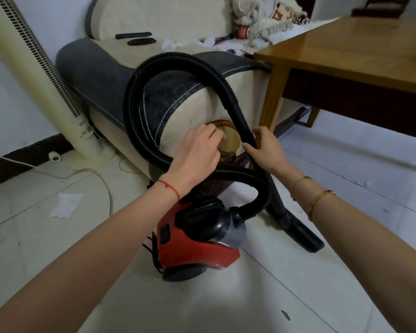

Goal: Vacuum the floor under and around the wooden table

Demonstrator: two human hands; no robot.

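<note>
Now the right hand (265, 150) pinches the wand (246, 131); the left hand (197, 152) rests loosely curled, holding nothing. Best lift the wand clear of the hose (135, 92), swinging toward the table (346, 51) at two o'clock.

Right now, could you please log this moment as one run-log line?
right hand: grips wand | left hand: at hose, grip unclear | vacuum: parked by sofa | vacuuming: not begun
</note>
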